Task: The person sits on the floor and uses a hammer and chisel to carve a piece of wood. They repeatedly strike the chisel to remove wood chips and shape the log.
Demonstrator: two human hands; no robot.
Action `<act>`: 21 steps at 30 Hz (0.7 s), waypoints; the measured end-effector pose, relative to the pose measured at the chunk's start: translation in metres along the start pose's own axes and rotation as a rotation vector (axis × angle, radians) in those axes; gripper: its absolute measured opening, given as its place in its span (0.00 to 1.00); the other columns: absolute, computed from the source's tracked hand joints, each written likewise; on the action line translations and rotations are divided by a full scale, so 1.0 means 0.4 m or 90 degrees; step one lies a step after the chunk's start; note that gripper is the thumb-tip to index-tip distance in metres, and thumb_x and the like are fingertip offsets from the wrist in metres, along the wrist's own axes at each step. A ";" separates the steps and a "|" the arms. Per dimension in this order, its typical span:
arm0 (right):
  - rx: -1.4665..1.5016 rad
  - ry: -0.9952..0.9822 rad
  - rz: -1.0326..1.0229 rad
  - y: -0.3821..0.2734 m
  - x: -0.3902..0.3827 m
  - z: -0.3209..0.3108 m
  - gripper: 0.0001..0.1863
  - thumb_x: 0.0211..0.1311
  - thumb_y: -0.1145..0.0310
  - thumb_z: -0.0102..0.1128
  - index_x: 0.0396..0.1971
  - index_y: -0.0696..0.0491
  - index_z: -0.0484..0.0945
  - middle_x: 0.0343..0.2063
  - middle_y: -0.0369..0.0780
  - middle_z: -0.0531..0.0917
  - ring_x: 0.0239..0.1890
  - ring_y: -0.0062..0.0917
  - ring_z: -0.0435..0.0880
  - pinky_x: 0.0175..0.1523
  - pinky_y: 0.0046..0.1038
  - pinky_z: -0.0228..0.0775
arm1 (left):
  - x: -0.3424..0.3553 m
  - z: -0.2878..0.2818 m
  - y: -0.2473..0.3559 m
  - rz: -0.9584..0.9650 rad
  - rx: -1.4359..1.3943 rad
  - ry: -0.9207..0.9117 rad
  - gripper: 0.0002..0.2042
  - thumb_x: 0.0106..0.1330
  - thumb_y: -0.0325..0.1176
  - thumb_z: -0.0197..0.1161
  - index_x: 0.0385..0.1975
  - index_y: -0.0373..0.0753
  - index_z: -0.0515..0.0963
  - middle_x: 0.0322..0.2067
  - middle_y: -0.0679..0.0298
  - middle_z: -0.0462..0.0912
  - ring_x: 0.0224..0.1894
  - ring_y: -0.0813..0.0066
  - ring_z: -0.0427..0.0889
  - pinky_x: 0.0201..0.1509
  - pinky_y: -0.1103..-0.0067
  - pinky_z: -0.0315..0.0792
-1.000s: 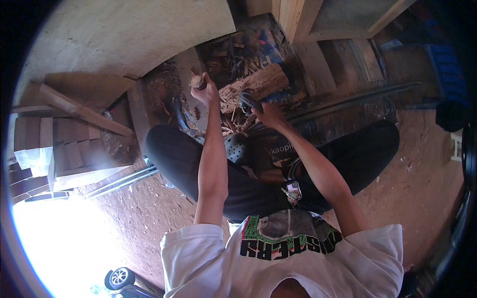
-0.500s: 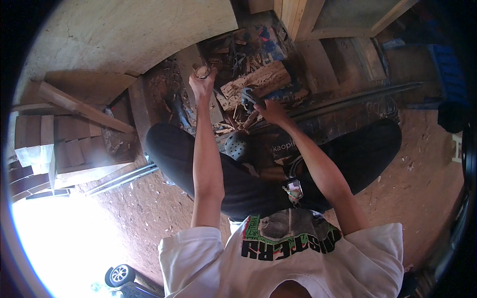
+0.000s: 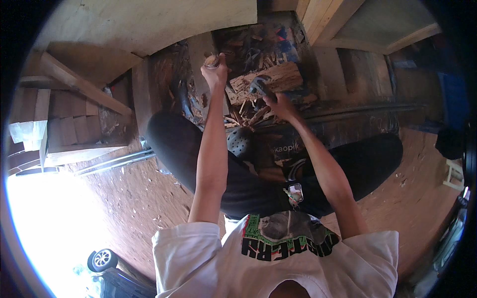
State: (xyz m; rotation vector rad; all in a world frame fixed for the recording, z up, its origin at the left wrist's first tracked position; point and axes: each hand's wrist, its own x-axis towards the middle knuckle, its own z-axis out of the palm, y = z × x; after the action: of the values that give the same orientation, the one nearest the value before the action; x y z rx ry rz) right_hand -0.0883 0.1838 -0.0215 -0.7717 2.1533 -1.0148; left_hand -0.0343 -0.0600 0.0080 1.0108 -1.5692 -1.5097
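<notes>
Nearest the wearer, the legs in dark trousers (image 3: 176,144) are spread around the work area, and a perforated grey shoe (image 3: 240,142) is placed between them. Beyond the shoe, loose splinters (image 3: 247,111) are gathered at the near edge of a wood block (image 3: 280,77), which is laid at a slant ahead of the wearer. A dark tool (image 3: 259,85) is gripped in the closed right hand (image 3: 282,105), its head seen over the block; contact cannot be told. Farther forward and left, a round-ended, wood-coloured piece (image 3: 212,61) is clasped in the left hand (image 3: 214,72). The block's upper face is roughened, so some material is judged removed; the block is not fully broken down, and the amount left cannot be determined.
</notes>
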 end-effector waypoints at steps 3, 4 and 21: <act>0.026 -0.061 0.103 -0.048 0.019 -0.050 0.30 0.62 0.41 0.52 0.31 0.59 0.77 0.18 0.39 0.75 0.26 0.26 0.77 0.34 0.34 0.66 | -0.010 0.006 0.005 0.006 -0.036 0.053 0.10 0.59 0.29 0.65 0.25 0.31 0.72 0.16 0.63 0.74 0.13 0.76 0.74 0.16 0.76 0.70; 0.007 -0.058 0.115 -0.065 0.029 -0.064 0.39 0.59 0.35 0.49 0.46 0.63 0.75 0.27 0.46 0.82 0.34 0.34 0.83 0.42 0.42 0.72 | -0.012 0.003 0.006 -0.001 -0.057 0.065 0.09 0.59 0.28 0.64 0.24 0.31 0.71 0.16 0.63 0.74 0.13 0.76 0.73 0.16 0.76 0.69; 0.148 0.078 0.006 -0.267 0.006 -0.164 0.21 0.62 0.47 0.57 0.31 0.53 0.73 0.18 0.30 0.71 0.16 0.12 0.68 0.21 0.18 0.60 | 0.006 -0.118 -0.054 -0.092 -0.285 -0.096 0.07 0.57 0.25 0.56 0.19 0.38 0.68 0.15 0.66 0.66 0.16 0.75 0.67 0.22 0.77 0.65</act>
State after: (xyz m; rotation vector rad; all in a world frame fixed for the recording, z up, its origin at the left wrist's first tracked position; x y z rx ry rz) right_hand -0.1131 0.1547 0.0979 -0.6023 2.0892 -1.3098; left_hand 0.0085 -0.0825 -0.0112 0.7781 -1.1905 -1.9643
